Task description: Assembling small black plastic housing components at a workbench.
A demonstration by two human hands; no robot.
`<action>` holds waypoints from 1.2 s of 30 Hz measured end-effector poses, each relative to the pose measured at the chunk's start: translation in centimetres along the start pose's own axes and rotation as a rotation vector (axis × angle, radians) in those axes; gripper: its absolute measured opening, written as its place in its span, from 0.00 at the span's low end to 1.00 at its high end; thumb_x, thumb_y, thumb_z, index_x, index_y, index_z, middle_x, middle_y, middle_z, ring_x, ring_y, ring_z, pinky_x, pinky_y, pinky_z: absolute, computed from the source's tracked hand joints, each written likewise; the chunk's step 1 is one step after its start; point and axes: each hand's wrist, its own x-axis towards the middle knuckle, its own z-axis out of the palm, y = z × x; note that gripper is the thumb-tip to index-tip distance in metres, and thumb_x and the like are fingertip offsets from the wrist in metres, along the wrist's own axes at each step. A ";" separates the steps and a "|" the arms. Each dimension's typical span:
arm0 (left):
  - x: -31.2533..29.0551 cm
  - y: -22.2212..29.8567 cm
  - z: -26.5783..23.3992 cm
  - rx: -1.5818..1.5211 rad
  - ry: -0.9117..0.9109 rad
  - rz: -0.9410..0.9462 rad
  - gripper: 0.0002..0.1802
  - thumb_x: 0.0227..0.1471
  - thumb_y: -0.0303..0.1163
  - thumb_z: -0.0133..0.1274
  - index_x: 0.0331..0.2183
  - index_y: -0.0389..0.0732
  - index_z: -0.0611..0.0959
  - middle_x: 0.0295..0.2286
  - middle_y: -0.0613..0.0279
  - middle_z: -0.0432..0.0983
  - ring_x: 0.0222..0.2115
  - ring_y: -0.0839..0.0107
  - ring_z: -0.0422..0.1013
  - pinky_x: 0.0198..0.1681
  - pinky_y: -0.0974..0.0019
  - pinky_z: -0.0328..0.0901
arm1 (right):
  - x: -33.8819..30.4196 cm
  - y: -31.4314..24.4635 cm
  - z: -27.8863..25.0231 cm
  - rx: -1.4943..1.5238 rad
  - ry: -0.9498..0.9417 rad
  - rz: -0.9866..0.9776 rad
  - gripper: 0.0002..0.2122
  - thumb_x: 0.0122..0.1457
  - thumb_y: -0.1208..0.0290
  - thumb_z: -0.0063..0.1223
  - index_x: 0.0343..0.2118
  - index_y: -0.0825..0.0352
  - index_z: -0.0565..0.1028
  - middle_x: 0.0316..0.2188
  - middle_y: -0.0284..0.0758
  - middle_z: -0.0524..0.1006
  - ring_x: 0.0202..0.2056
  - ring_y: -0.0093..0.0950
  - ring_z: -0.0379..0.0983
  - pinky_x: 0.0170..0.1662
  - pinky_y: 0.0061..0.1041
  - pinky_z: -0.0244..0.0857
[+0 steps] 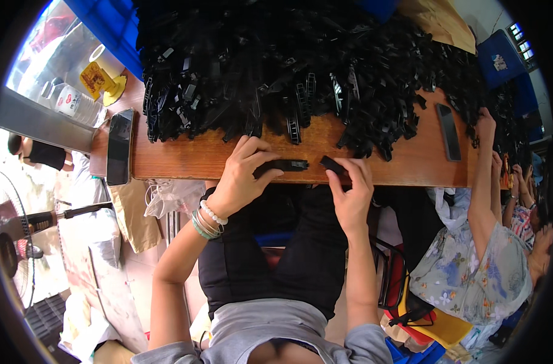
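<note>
"Looking over what sort of surface?"

"Over a brown wooden table (179, 159), heaped along its far side with black plastic parts (228, 79). Bearing a dark phone (119, 148) at the left and another phone (449, 131) at the right."

"And seeing what of the room?"

"At the far left, a clear bottle (76, 104) beside a yellow stand (100, 84); nearer, at the left edge, a fan (23, 250). At the right, a co-worker in a patterned top (464, 279), one arm stretched to the heap."

"Holding the hands how?"

"Both over the table's near edge, forearms coming in from the near side. Left hand (243, 173) back upward, elbow jutting left, bracelets (207, 223) around the wrist; thumb and fingers closed round a long black piece (294, 165), its end poking out rightward. Right hand (353, 191) pinching a short black piece (331, 165) between thumb and fingers, wrist angled leftward."

"Placed where, those pieces?"

"Near side of the heap, end toward end, with a narrow gap between."
</note>
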 end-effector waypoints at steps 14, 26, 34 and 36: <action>0.3 -0.2 -0.2 -0.030 -0.114 0.037 0.14 0.38 0.23 0.66 0.33 0.34 0.85 0.31 0.60 0.74 0.32 0.63 0.67 0.36 0.64 0.66 | 3.1 -1.3 -0.3 0.224 -0.345 -0.115 0.13 0.46 0.79 0.65 0.37 0.70 0.81 0.31 0.34 0.74 0.35 0.31 0.68 0.38 0.28 0.63; 2.4 1.3 -0.4 0.005 -0.130 0.001 0.20 0.44 0.31 0.66 0.40 0.33 0.81 0.35 0.58 0.74 0.32 0.59 0.72 0.37 0.59 0.68 | -1.8 -2.6 -0.8 0.185 -0.340 -0.173 0.11 0.46 0.85 0.59 0.35 0.72 0.79 0.33 0.40 0.75 0.35 0.39 0.73 0.38 0.34 0.68; 4.5 0.9 1.7 0.710 -0.099 0.614 0.17 0.40 0.26 0.54 0.36 0.29 0.79 0.39 0.50 0.72 0.43 0.58 0.68 0.43 0.63 0.65 | 2.7 1.4 -2.7 -0.152 0.273 -0.028 0.04 0.59 0.81 0.51 0.36 0.71 0.76 0.29 0.40 0.73 0.32 0.37 0.73 0.35 0.32 0.67; 3.2 1.3 2.5 0.631 -0.070 0.627 0.16 0.39 0.25 0.54 0.34 0.27 0.79 0.37 0.50 0.72 0.41 0.58 0.69 0.42 0.62 0.66 | 3.5 1.8 -2.8 -0.155 0.264 0.030 0.04 0.60 0.79 0.52 0.36 0.71 0.76 0.29 0.39 0.73 0.30 0.34 0.72 0.35 0.31 0.66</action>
